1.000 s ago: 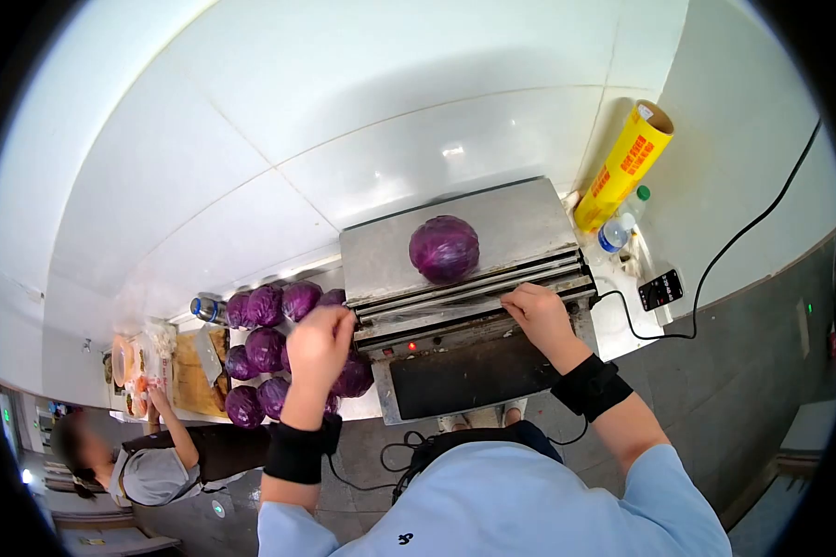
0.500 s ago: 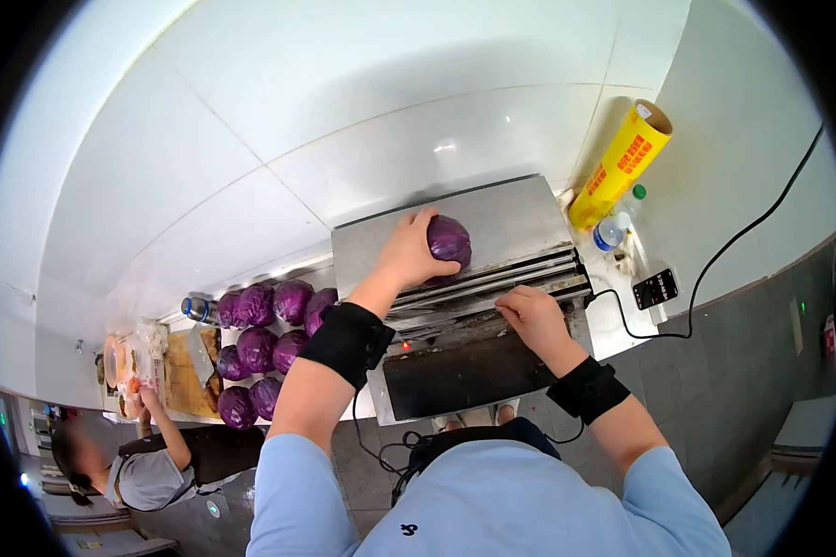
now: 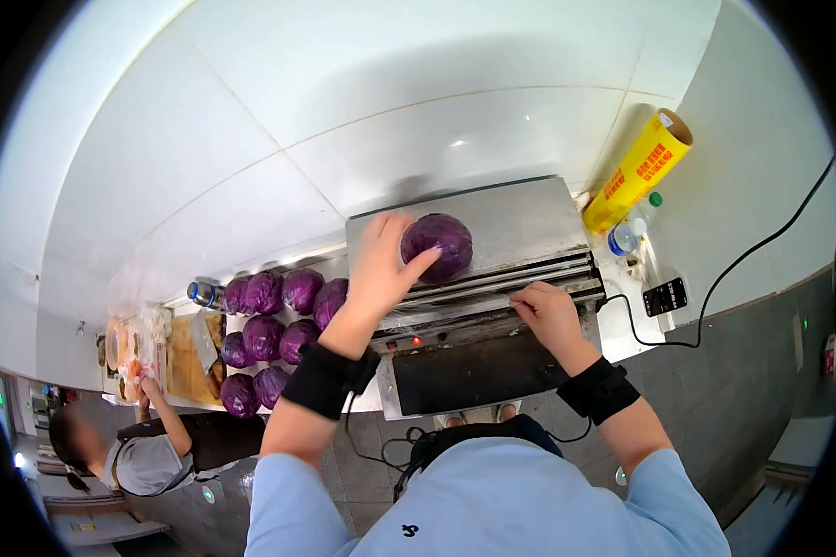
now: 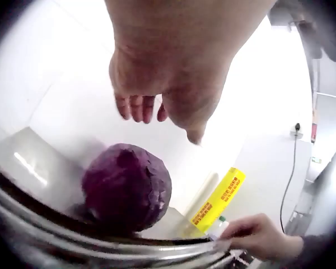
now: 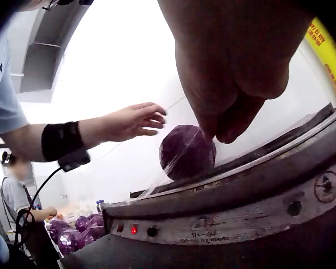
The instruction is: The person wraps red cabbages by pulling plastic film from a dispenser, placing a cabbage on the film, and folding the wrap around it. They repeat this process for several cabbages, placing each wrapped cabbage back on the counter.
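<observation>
A purple cabbage (image 3: 444,243) sits on the metal top plate of a film wrapping machine (image 3: 469,376). My left hand (image 3: 387,265) is at the cabbage's left side, fingers spread and thumb extended; in the left wrist view the hand (image 4: 168,61) shows above the cabbage (image 4: 129,188) with a gap between. My right hand (image 3: 550,317) is over the machine's front rollers, thumb and fingertips pinched together. In the right wrist view, clear plastic film (image 5: 167,171) stretches from those fingertips across in front of the cabbage. A red light (image 5: 134,230) glows on the front panel.
Several more purple cabbages (image 3: 263,338) are grouped left of the machine, beside a cutting board (image 3: 186,367) with a knife. Another person (image 3: 158,455) stands at far left. At right are a yellow film roll (image 3: 636,172), bottles (image 3: 625,237), a phone (image 3: 665,297) and a black cable.
My left hand has gone from the machine's front left up to the cabbage, which now sits slightly further left on the plate. My right hand stays over the rollers, still pinching.
</observation>
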`<state>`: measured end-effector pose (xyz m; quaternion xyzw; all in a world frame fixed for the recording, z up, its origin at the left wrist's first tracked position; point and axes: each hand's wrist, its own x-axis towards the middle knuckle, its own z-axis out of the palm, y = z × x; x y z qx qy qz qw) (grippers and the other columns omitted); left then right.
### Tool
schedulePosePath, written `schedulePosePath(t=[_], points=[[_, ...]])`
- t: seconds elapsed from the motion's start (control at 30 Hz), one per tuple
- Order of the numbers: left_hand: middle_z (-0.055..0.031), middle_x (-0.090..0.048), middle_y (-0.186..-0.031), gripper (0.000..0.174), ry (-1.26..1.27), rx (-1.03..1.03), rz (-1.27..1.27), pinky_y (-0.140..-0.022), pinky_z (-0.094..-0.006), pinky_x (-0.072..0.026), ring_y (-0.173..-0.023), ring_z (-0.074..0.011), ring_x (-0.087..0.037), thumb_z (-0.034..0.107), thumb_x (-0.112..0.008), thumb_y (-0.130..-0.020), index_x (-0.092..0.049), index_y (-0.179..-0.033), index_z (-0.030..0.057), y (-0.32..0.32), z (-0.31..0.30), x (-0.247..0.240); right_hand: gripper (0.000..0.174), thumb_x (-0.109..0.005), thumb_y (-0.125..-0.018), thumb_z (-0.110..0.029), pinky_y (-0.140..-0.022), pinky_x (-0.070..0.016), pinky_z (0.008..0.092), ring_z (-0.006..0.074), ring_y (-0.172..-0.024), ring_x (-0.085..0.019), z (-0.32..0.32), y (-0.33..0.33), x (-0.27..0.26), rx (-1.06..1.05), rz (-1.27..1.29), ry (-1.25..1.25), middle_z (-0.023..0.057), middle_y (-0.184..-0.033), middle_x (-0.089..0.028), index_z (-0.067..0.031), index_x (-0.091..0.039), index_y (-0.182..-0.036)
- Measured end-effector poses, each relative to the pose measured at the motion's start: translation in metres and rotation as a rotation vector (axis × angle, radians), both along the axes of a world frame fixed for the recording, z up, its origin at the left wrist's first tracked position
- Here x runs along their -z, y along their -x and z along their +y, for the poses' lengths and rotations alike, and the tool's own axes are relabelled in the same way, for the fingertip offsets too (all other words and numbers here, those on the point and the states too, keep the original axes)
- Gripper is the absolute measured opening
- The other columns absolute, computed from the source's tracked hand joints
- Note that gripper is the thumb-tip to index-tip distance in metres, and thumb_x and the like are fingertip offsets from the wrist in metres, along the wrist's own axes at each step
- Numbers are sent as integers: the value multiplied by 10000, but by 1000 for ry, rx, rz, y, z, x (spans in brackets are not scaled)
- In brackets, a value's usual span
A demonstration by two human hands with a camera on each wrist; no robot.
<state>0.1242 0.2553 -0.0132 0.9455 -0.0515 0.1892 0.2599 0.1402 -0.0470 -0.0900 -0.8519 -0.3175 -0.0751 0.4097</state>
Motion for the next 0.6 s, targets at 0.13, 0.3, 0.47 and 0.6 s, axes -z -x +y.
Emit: schedulePosePath(t=[0.13,0.3,0.47,0.6], points=[[-97,-606,-1024,289,-235,136,221,-832,-425,-541,-1025,-328,-627,189,-820,-795,-691,-1028,76,93,22,22,73,-768,-854,-73,-685,-555,380,309,-777,-693,0,1,0,29,11,-23,109,-854,-707,-30,-750,-909],[-85,-592,-998,296,-283,150,212,-799,-414,-540,-986,-309,-629,153,-826,-759,-693,-1014,85,109,20,45,82,-758,-862,-93,-724,-564,397,328,-811,-695,3,-4,0,22,36,0,120,-871,-715,-31,-754,-916],[-93,-547,-964,487,-249,42,147,-753,-427,-526,-917,-306,-624,341,-915,-627,-630,-912,67,96,-13,49,90,-784,-856,-72,-621,-518,328,243,-688,-664,9,-5,-1,84,99,-64,111,-791,-688,-5,-747,-904],[-86,-541,-948,168,-373,33,53,-695,-404,-553,-885,-276,-645,146,-732,-817,-607,-897,69,82,-22,74,115,-790,-864,-97,-601,-495,314,217,-649,-632,13,-8,-1,116,120,-73,104,-767,-676,1,-742,-902]])
